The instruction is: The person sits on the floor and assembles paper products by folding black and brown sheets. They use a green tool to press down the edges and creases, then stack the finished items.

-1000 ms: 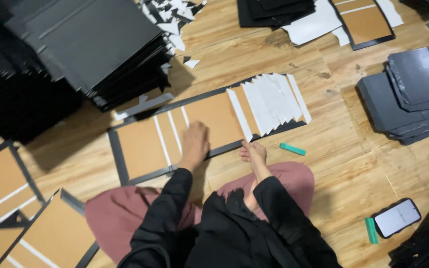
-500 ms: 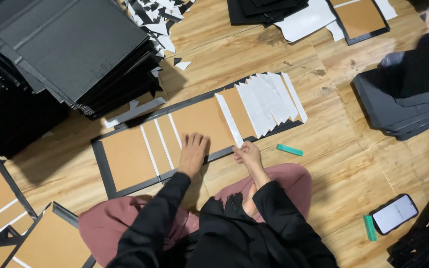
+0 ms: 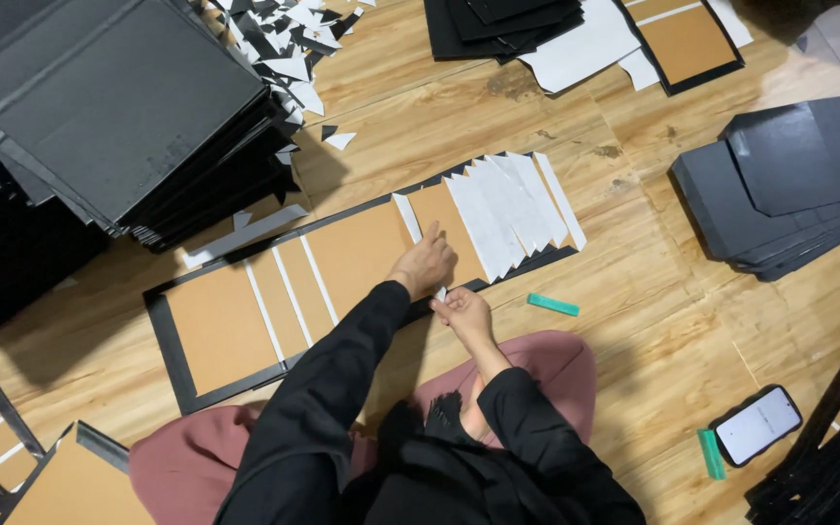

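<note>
Seated on wooden floor [image 3: 634, 321], knees in pink cloth [image 3: 537, 365], black sleeves reaching forward.

Right hand [image 3: 464, 313] just off near edge of long board [image 3: 342, 267]; fingers pinched shut on near end of white strip [image 3: 420, 243]. Strip runs up and away across board, narrow, slightly slanted.

Left hand [image 3: 425, 262] lying on board beside strip, fingers spread flat, pressing down; nothing gripped. Touching strip or only next to it: cannot tell.

Board itself: brown panels set in black border, lying flat on floor, tilted up toward right. Thin white lines between panels at left and middle. Fan of white paper sheets [image 3: 512, 209] overlapping on right end.

Small teal tool [image 3: 552, 304] on floor, just right of right hand, apart from board. Loose grey strip [image 3: 245, 235] off far left edge of board.

Phone [image 3: 756, 425] with lit screen on floor at lower right, teal piece [image 3: 711, 454] touching its left side.

More brown-and-black boards [image 3: 12, 457] at lower left, partly cut off.

Farther out: tall stack of black boards [image 3: 119, 117] at upper left; paper offcuts [image 3: 289, 49], black and white, scattered behind it. Pile of dark grey sheets [image 3: 789, 185] at right. Black sheets and white paper [image 3: 576, 34] at top edge, one more brown board [image 3: 687, 44] beside them.
</note>
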